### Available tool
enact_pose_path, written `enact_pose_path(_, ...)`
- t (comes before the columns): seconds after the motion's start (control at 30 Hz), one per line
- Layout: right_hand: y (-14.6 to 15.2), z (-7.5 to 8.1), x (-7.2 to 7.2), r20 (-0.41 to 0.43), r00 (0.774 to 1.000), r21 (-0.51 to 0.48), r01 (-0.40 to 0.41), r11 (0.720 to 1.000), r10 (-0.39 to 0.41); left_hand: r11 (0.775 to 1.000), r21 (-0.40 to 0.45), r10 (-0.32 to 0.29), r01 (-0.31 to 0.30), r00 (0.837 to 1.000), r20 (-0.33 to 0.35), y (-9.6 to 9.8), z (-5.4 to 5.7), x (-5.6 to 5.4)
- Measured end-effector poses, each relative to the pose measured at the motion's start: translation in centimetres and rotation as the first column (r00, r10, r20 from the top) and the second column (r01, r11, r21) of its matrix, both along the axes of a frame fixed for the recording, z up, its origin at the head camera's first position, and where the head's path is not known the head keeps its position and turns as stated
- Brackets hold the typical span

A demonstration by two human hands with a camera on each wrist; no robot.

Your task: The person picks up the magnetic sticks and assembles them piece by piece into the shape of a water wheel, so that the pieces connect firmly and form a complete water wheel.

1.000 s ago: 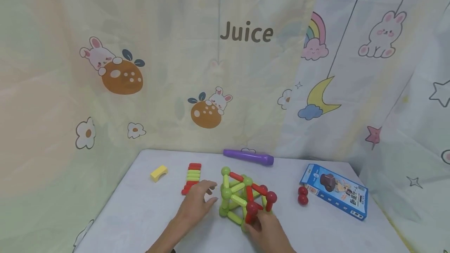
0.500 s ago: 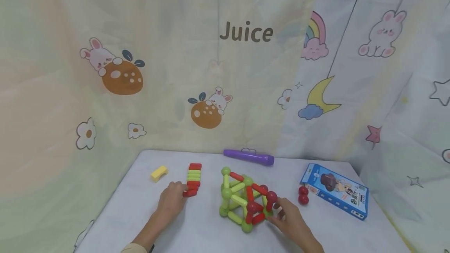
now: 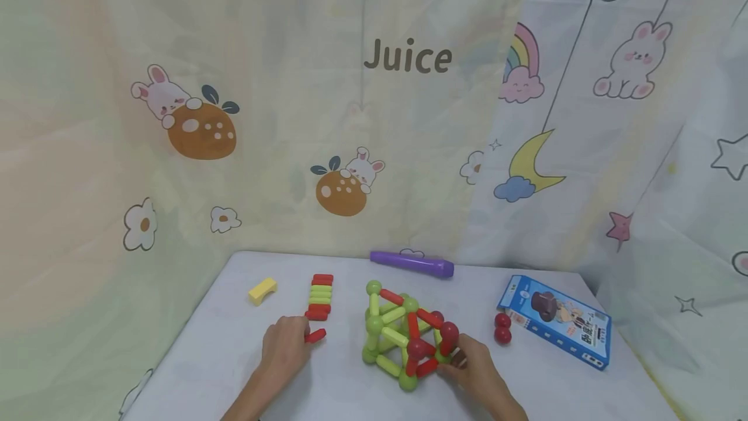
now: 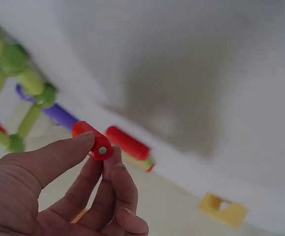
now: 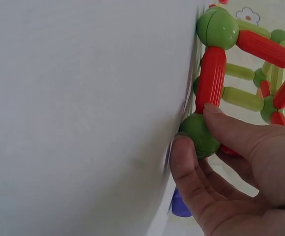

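My left hand [image 3: 284, 347] pinches a red magnetic rod [image 4: 89, 140] between thumb and fingers, just in front of a row of red and lime rods [image 3: 320, 301]. The rod's round end with a pale metal disc shows in the left wrist view. At the middle of the table stands a frame of green and red balls joined by rods, with a lime rod [image 3: 388, 365] along its lower front edge. My right hand [image 3: 476, 369] grips a green ball [image 5: 200, 136] at the frame's lower right corner, thumb against the red rod [image 5: 212, 78] joined to it.
A yellow arch block [image 3: 263, 291] lies at the back left. Behind the frame is a purple microphone-shaped stick [image 3: 411, 264]. Two red balls [image 3: 502, 329] sit beside a blue box [image 3: 558, 320] on the right. A printed curtain [image 3: 280, 83] hangs behind the white table [image 3: 222, 336].
My left hand has gone from beside the frame to the rod row and drawn one red rod toward me. My right hand has shifted from the front red corner to the right corner.
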State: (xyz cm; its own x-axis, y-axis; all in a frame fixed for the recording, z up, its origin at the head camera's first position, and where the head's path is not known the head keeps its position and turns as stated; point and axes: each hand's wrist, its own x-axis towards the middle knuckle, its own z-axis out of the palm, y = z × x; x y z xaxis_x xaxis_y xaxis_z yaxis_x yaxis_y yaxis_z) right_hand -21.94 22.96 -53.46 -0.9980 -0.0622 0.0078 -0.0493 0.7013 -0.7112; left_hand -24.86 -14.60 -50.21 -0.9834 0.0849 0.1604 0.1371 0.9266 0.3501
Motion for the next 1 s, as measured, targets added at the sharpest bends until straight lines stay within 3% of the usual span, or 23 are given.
enact_pose_path(0.13,-0.4,0.1,0.4,0.023,1.0,-0.012,-0.001,1.0,0.001,0.998,0.059,-0.015,0.019,0.997,-0.077,1.4,2.9,2.2)
enact_pose_path(0.23,-1.0,0.3,0.7,0.05,0.999,-0.018,0.014,1.0,-0.013,0.988,0.127,-0.073,0.091,0.987,-0.142,3.0,5.4,3.9)
enact_pose_path(0.33,-1.8,0.4,1.1,0.081,0.997,-0.017,0.023,1.0,-0.021,0.956,0.205,-0.183,0.212,0.971,-0.153,4.8,7.3,5.2)
enact_pose_path(0.43,-2.6,0.4,1.4,0.098,0.995,-0.016,0.005,1.0,-0.004,0.904,0.281,-0.291,0.321,0.946,-0.145,6.5,8.2,6.2)
enact_pose_path(0.53,-3.1,0.3,1.6,0.068,0.997,-0.018,-0.038,0.999,0.039,0.862,0.314,-0.369,0.397,0.918,-0.148,8.3,8.2,6.7)
enact_pose_path(0.63,-3.3,0.2,1.8,0.02,0.996,-0.021,-0.086,0.996,0.086,0.85,0.284,-0.413,0.444,0.896,-0.166,10.0,7.7,6.9)
enact_pose_path(0.83,-3.4,0.0,1.9,0.002,0.991,-0.039,-0.135,0.99,0.135,0.867,0.147,-0.442,0.477,0.87,-0.217,12.1,6.1,6.6)
enact_pose_path(1.0,-3.3,0.1,1.9,0.013,0.99,-0.049,-0.139,0.989,0.14,0.886,0.072,-0.437,0.459,0.876,-0.203,12.7,5.4,6.4)
